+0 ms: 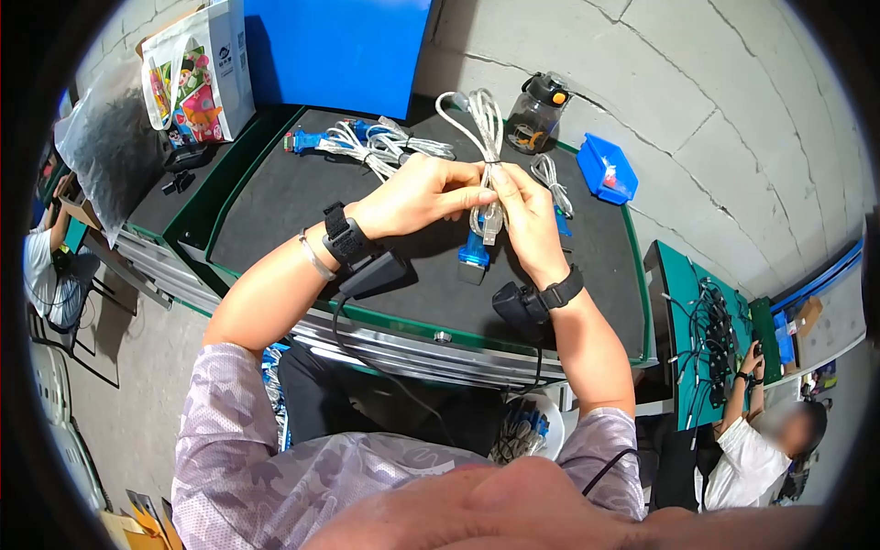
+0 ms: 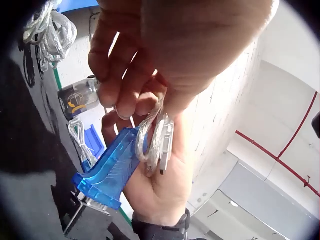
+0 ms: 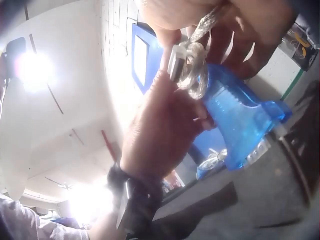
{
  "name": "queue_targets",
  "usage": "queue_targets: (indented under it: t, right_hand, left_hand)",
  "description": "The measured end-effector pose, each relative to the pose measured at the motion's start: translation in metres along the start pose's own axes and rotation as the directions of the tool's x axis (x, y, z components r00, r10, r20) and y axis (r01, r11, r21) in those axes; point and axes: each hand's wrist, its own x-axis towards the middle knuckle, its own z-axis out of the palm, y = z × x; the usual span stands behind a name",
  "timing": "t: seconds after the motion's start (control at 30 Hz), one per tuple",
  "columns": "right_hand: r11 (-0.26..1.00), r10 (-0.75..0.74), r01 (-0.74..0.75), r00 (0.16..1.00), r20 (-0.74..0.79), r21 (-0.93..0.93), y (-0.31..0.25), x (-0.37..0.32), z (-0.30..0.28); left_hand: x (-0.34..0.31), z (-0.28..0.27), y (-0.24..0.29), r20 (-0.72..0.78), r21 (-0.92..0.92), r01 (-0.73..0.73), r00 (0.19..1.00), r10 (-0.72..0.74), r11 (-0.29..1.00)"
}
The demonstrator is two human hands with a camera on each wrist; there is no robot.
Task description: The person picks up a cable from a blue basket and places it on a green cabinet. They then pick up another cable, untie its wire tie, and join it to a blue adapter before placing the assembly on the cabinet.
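In the head view, my left hand (image 1: 417, 194) and right hand (image 1: 532, 220) meet at the middle of a coiled silver USB-to-serial cable (image 1: 493, 137). Both pinch the bundle between thumb and fingers, where a thin dark tie crosses the strands. Loops stand up above the fingers. Below hang the metal USB plug (image 1: 491, 229) and the blue serial connector (image 1: 473, 251), its end close over the mat. From the left wrist, the translucent blue connector (image 2: 112, 162) shows beside the USB plug (image 2: 167, 145); the right wrist view shows the same connector (image 3: 240, 112) near the cable's loops.
Other coiled cables (image 1: 367, 158) with blue connectors lie at the back left of the dark mat (image 1: 275, 215), another (image 1: 550, 183) at the right. A bottle (image 1: 539, 115) and a blue bin (image 1: 607, 170) stand behind. A green rim (image 1: 385, 319) edges the worktop. Another person (image 1: 747, 458) is at right.
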Motion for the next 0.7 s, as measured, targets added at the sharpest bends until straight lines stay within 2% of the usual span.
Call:
queue_targets:
  t: [0.03, 0.1, 0.13, 0.17, 0.2, 0.23, 0.27, 0.33, 0.37, 0.47, 0.53, 0.6, 0.7]
  right_hand:
    - [0.999, 0.049, -0.049, 0.999, -0.007, 0.001, -0.008, -0.002, 0.001]
    - [0.999, 0.051, -0.051, 0.999, -0.009, 0.006, -0.009, -0.002, 0.001]
    - [0.999, 0.051, -0.051, 0.999, -0.018, 0.009, -0.011, -0.001, 0.001]
    - [0.996, 0.072, -0.074, 0.996, 0.053, 0.043, -0.012, -0.001, -0.002]
    - [0.997, 0.068, -0.071, 0.996, 0.059, 0.042, -0.016, -0.001, -0.001]
    - [0.96, 0.11, -0.146, 0.981, 0.156, 0.238, -0.021, -0.003, 0.0]
    - [0.879, 0.133, -0.235, 0.956, 0.26, 0.414, -0.025, -0.003, 0.001]
    - [0.852, 0.141, -0.28, 0.936, 0.322, 0.443, -0.023, -0.004, -0.001]
    - [0.817, 0.125, -0.311, 0.917, 0.378, 0.486, -0.022, -0.005, -0.002]
    - [0.766, 0.116, -0.37, 0.884, 0.452, 0.526, -0.028, -0.008, 0.001]
    - [0.647, 0.105, -0.45, 0.852, 0.513, 0.616, -0.027, -0.008, 0.004]
    - [0.652, 0.128, -0.461, 0.85, 0.511, 0.603, -0.035, -0.01, 0.006]
    - [0.673, 0.155, -0.473, 0.842, 0.517, 0.568, -0.041, -0.011, 0.007]
  left_hand:
    - [0.002, -0.001, -0.004, -0.011, -0.08, 0.032, 0.999, -0.033, 0.996]
    - [0.004, -0.006, -0.011, -0.038, -0.189, 0.059, 0.997, -0.067, 0.98]
    - [0.005, -0.005, -0.007, -0.128, -0.324, 0.022, 0.989, -0.067, 0.946]
    - [0.007, -0.009, -0.014, -0.155, -0.29, 0.034, 0.985, -0.082, 0.956]
    - [0.008, -0.011, -0.024, -0.184, -0.256, 0.046, 0.978, -0.095, 0.966]
    - [0.008, -0.01, -0.026, -0.174, -0.425, -0.016, 0.983, -0.064, 0.905]
    - [0.01, -0.009, -0.027, -0.182, -0.423, -0.019, 0.981, -0.064, 0.906]
    - [0.011, -0.008, -0.024, -0.071, -0.641, -0.086, 0.996, 0.053, 0.763]
    - [0.008, -0.012, -0.018, 0.039, -0.724, -0.034, 0.995, 0.09, 0.689]
    - [0.005, -0.009, -0.007, -0.031, -0.738, -0.056, 0.998, 0.049, 0.672]
    - [0.004, -0.012, -0.005, -0.011, -0.768, -0.042, 0.999, 0.051, 0.639]
    - [0.002, -0.012, -0.005, -0.092, -0.765, -0.081, 0.996, 0.015, 0.64]
    - [0.001, -0.015, -0.009, -0.103, -0.759, -0.087, 0.995, 0.013, 0.645]
